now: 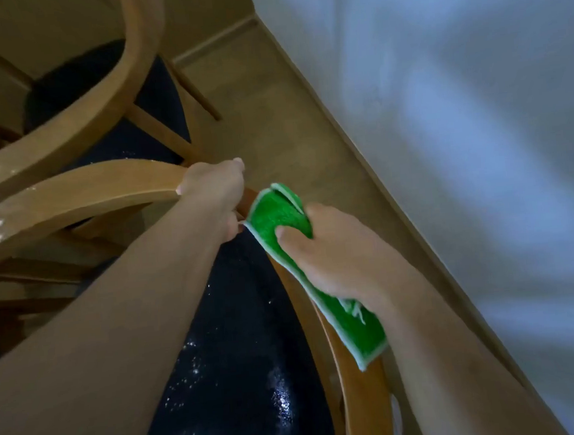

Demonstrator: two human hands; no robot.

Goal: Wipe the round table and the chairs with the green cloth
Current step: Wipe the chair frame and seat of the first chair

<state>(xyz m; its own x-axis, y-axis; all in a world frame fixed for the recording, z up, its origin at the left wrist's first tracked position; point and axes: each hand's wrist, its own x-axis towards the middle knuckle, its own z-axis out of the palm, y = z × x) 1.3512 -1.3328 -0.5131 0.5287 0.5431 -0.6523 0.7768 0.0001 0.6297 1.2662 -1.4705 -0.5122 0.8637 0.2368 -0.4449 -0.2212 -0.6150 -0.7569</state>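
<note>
At far left, a second wooden chair (64, 108) stands close by, white specks on its curved rail. Next, the left hand (215, 195) grasps the top rail of the near chair (81, 199), steadying it. Its dark seat (233, 341) is dotted with white crumbs. To the right, the right hand (326, 258) presses the green cloth (278, 214) against the chair's curved rail, thumb and fingers clamping it. The chair-wiping step seems underway; next, the cloth likely needs sliding along the rail. The round table is out of view.
</note>
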